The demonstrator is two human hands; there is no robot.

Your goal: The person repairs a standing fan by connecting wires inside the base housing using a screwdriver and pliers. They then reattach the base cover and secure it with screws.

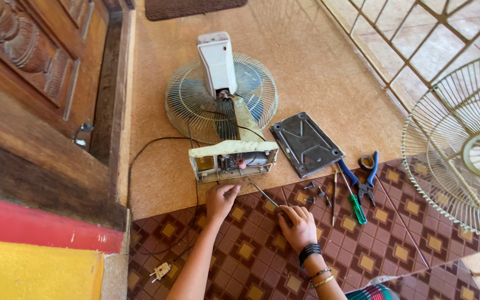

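Risk, judged: the loose screws (313,193) lie unboxed on the patterned mat (240,250) just right of the fan base (233,160); a sweep of a wrist could scatter them. The black cord (140,166) loops left of the base and runs down to a plug (161,271) on the mat; wiring inside the base is exposed, so a live plug would be a hazard. The plug appears unconnected.

Left hand (219,201): fingers curled together against the base's lower front edge, steadying it. Right hand (298,225): fingers closed on a thin metal tool (263,194) whose tip points at the base.

Fan base: cream plastic, opened underside facing the person, wires and a small red part showing. It lies on the tan floor just above the mat, with the stem, motor housing (216,62) and grille (195,100) beyond it. The grey bottom plate (305,143) lies right of the base; the green screwdriver (356,206) and blue pliers (365,176) lie farther right.
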